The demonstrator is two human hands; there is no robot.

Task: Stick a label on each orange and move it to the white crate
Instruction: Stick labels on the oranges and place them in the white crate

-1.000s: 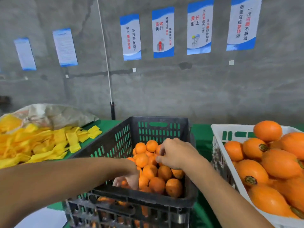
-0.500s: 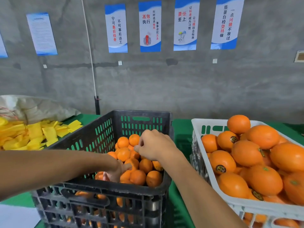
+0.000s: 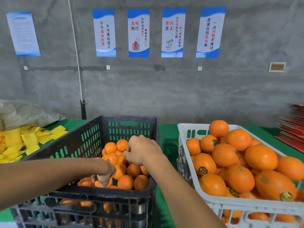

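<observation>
Hands point(image 3: 141, 152) among black-crate oranges point(image 3: 125, 181)

Yellow foam sleeves point(image 3: 29, 140), green tablecloth point(image 3: 167, 139), wall posters point(image 3: 139, 32), red stack point(image 3: 292, 127)

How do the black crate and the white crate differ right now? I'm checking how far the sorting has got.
The black slatted plastic crate is partly filled, its oranges well below the rim; the white slatted plastic crate is heaped above its rim. Oranges in the white crate show round dark labels; none show in the black crate. Both hands reach into the black crate, none into the white. Both sit on the green table cover.
</observation>
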